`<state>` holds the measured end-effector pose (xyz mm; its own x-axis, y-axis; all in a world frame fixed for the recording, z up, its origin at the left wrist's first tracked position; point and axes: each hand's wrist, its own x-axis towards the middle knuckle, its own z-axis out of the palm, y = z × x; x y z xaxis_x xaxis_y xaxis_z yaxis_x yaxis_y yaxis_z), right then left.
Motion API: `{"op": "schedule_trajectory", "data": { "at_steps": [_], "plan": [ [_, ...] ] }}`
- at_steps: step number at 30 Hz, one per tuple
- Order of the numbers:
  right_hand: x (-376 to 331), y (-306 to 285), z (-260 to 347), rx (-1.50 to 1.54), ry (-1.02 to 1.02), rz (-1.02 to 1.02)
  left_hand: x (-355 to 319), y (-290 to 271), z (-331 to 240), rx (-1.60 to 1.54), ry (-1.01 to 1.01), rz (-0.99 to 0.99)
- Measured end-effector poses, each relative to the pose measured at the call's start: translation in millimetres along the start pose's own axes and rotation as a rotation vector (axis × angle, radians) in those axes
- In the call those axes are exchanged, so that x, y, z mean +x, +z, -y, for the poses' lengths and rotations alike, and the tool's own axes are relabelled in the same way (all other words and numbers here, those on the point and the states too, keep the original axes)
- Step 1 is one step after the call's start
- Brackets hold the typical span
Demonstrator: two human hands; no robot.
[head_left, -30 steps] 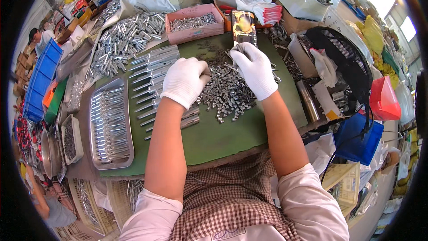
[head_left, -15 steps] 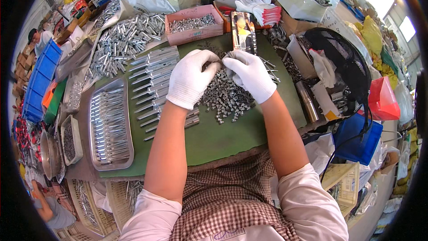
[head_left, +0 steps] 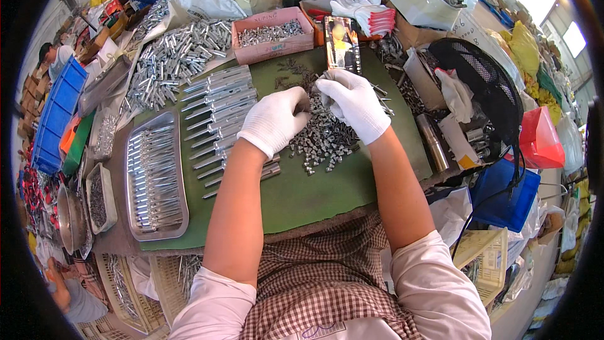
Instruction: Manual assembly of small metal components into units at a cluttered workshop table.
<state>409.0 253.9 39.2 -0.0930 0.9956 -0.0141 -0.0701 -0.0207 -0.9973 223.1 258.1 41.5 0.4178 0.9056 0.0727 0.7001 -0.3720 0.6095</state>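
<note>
White gloves cover both of my hands. My left hand point(head_left: 275, 119) is curled beside the heap of small metal clips point(head_left: 319, 138); whatever its fingers hold, if anything, is hidden. Over the heap's far right side, my right hand point(head_left: 353, 99) pinches with thumb and fingers, and what lies in the pinch is too small to name. Left of my left hand, silver metal tubes with thin rods point(head_left: 220, 110) lie in a stacked row on the green mat point(head_left: 302, 204). More rod pieces fill a metal tray point(head_left: 186, 217) farther left.
A pink box point(head_left: 274, 50) of small metal parts stands at the back, beside a picture card box point(head_left: 343, 47). Loose metal sleeves point(head_left: 179, 56) are piled at back left. A steel cylinder point(head_left: 433, 143) and a black mesh cover point(head_left: 481, 82) are on the right.
My hands have moved apart. The left has drawn slightly down and toward me, while the right stays almost in place, shifted a little upward.
</note>
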Motion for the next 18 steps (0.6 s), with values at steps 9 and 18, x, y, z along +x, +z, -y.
{"op": "schedule_trajectory", "data": {
  "at_steps": [9, 18],
  "plan": [
    [3.6, -3.2, -6.8, -0.119, -0.017, 0.01, -2.7, -2.4, -2.3, 0.146, 0.028, 0.033],
    [-1.0, 1.7, 0.3, -0.166, -0.014, 0.019, 1.2, -1.7, -3.3, -0.234, 0.13, -0.331]
  ]
}}
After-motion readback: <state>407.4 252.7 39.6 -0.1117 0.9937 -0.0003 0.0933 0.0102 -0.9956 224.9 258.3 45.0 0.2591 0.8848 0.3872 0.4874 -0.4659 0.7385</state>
